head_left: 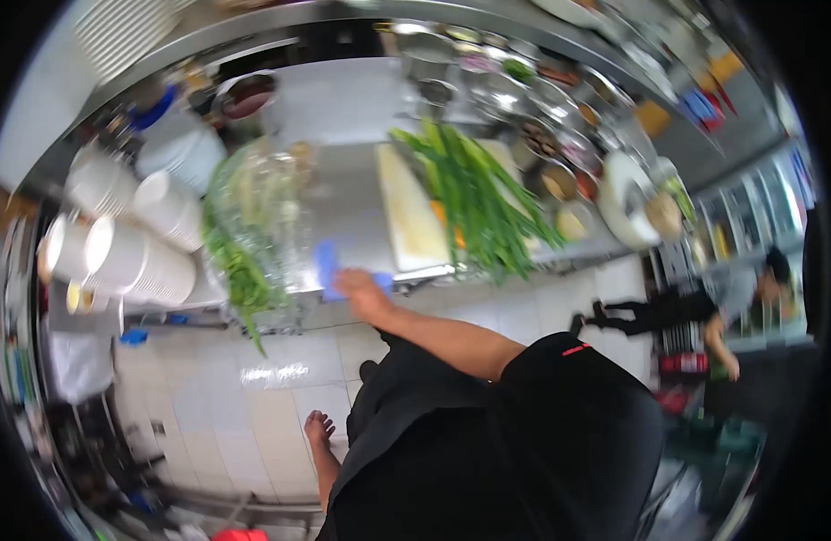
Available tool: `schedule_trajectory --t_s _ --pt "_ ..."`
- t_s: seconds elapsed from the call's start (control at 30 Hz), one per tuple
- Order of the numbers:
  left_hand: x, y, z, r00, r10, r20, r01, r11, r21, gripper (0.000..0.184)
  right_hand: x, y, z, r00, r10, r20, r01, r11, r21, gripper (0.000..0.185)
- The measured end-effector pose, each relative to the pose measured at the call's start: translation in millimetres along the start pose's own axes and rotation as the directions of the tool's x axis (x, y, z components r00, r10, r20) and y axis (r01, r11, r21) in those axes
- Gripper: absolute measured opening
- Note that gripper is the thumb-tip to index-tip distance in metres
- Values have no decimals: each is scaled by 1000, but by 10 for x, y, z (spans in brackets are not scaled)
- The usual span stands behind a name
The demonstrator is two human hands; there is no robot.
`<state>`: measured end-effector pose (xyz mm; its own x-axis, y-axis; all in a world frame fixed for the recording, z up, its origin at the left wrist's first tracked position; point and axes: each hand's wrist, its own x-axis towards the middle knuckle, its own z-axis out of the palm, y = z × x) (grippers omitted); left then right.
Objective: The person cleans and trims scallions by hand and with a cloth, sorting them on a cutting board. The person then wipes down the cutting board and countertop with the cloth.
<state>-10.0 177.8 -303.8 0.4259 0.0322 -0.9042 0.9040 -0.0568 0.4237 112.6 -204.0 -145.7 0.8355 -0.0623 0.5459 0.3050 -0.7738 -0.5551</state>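
My right hand [365,293] is at the front edge of the steel counter [348,203], its fingers closed on a blue cloth [328,261]. The cloth lies partly on the counter and partly over its edge. Low at my side, away from the counter, hangs my left hand [319,426], fingers curled with nothing visible in them. To the right of the cloth is a white cutting board [411,212], with long green leafy stalks [488,198] across its right side. Left of the cloth, more greens [244,270] lie in clear plastic [276,207].
Stacked white tubs [132,257] stand at the counter's left end. Several metal bowls of ingredients [542,135] fill the back right, near a large white bowl [625,203]. A pot [249,97] is at the back left. Another person [704,307] is at the right.
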Motion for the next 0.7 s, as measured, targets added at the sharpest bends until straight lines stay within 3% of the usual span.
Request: schedule_trajectory --t_s 0.03,0.1,0.13,0.2,0.23,0.27,0.33,0.4,0.43,0.47,0.53,0.57,0.6,0.63,0.67,0.7 --pt "-15 75 25 1000 15 1 -15 999 42 45 -152 -136 -69 994 70 87 -81 988 134 34" --pt "-93 193 26 998 54 25 -57 989 136 44 -373 -596 -405 944 280 174 -295 953 68 28" --pt "-83 201 18 997 50 61 -62 976 208 44 -474 -717 -632 933 337 121 -344 938 40 28" --pt "-28 162 -21 998 50 30 -54 985 166 42 -650 -898 -1104 703 606 372 -649 761 -14 30" --pt "28 94 -75 997 56 48 -64 979 196 42 -745 -935 -1416 618 697 363 -710 693 -122 30" --pt "103 23 -128 997 23 78 -39 976 213 41 -915 -819 -1682 561 742 368 -773 628 -90 33" --pt "60 39 4 994 -5 110 -21 971 240 41 -1340 -540 -2364 543 808 230 -796 582 -166 32" --pt "-131 109 118 989 3 145 -59 922 383 40 -1695 -392 -3300 553 830 71 -808 556 -194 31" --pt "-102 110 183 993 -20 117 -19 946 325 42 -1822 -211 -3654 350 931 -100 -874 287 -392 32" --pt "-85 142 253 994 -20 103 -15 944 329 42 -1866 -132 -4070 204 947 -247 -939 118 -323 35" --pt "-50 191 511 992 0 130 -53 912 406 43 -1768 -16 -4778 165 834 -526 -957 5 -292 38" --pt "-48 255 644 991 17 134 -74 899 432 43 -1818 216 -5071 140 822 -553 -977 26 -209 37" --pt "-64 340 776 990 36 134 -93 886 454 44 -1932 585 -5286 259 745 -615 -959 124 -253 37" --pt "-110 443 941 989 52 138 -116 850 514 41 -2168 1057 -5467 455 654 -604 -889 293 -352 38" --pt "-162 551 1184 987 62 146 -135 812 568 40 -2158 1305 -5563 550 586 -595 -832 316 -457 38" --pt "-254 692 1419 972 46 232 -178 788 589 39 -1952 1354 -5568 616 517 -594 -761 195 -619 39"
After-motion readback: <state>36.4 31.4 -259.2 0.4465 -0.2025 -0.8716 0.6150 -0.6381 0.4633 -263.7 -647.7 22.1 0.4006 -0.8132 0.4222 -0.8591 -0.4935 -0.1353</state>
